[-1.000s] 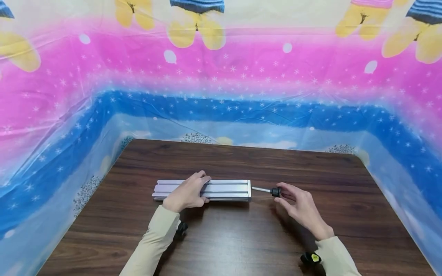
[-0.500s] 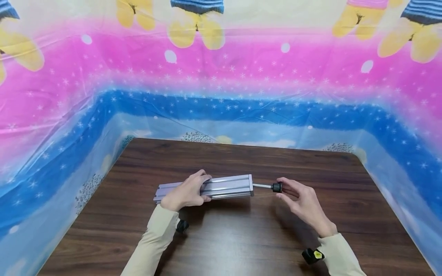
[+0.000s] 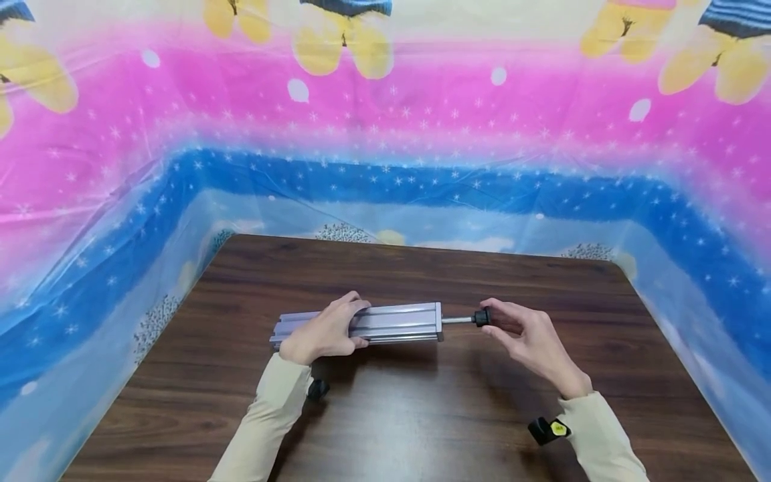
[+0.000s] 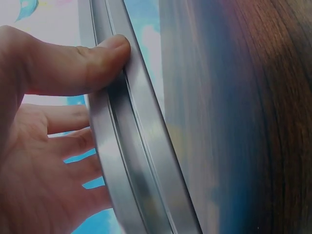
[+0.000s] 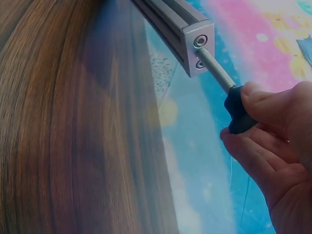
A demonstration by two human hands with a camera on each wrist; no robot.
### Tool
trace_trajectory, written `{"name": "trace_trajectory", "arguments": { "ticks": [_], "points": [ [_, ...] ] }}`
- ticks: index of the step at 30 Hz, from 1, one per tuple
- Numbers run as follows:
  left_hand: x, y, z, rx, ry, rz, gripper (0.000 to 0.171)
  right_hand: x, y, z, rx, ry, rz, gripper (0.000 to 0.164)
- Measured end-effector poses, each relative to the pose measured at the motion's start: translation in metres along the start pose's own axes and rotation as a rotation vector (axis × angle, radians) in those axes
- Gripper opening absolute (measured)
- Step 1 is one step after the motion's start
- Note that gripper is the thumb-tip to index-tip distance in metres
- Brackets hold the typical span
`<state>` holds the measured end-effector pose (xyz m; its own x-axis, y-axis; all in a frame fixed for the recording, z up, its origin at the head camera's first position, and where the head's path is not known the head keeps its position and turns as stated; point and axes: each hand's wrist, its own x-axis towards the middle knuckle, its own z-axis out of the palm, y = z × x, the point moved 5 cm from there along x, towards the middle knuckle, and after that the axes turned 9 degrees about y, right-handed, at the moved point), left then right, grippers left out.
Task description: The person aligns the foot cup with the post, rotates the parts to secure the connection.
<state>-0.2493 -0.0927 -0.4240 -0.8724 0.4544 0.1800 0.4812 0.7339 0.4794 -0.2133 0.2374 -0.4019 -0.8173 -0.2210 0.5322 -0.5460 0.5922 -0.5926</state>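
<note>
My left hand [image 3: 328, 328] grips a silver aluminium profile [image 3: 397, 323] around its middle, thumb on the near side and fingers over the far side. Grooves run along the profile, and a flat end plate [image 5: 199, 48] with two socket screws caps its right end. Between thumb and fingers my right hand [image 3: 536, 341] pinches the black base [image 5: 239, 113] of a levelling foot. Its threaded rod [image 5: 217, 69] meets the end plate between the screws; how deep it sits I cannot tell. The profile's right end appears raised off the table.
A dark wood-grain table [image 3: 397, 415] lies beneath both hands. Behind it and at its sides hangs a patterned pink and blue cloth [image 3: 385, 134]. Black wrist devices [image 3: 548, 430] sit under the sleeves.
The right end of the profile has lifted from the table. The rod, earlier apart from the end plate, now meets it, and the visible length of rod is shorter.
</note>
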Motion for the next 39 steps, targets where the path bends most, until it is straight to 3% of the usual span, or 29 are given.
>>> {"name": "trace_trajectory", "arguments": {
  "ticks": [5, 13, 23, 39],
  "points": [
    [-0.001, 0.002, -0.001, 0.006, 0.03, 0.037, 0.056, 0.0, -0.001, -0.002, -0.02, -0.021, 0.049, 0.037],
    [-0.002, 0.002, -0.002, -0.005, 0.027, 0.044, 0.056, 0.002, -0.005, -0.002, -0.003, -0.053, 0.154, 0.036],
    [-0.001, 0.003, -0.005, -0.052, 0.027, 0.046, 0.056, 0.001, 0.003, -0.001, 0.029, -0.107, 0.339, 0.048],
    [0.003, 0.005, -0.006, -0.051, -0.004, 0.035, 0.055, 0.011, 0.006, 0.002, 0.105, -0.122, 0.438, 0.049]
  ]
}}
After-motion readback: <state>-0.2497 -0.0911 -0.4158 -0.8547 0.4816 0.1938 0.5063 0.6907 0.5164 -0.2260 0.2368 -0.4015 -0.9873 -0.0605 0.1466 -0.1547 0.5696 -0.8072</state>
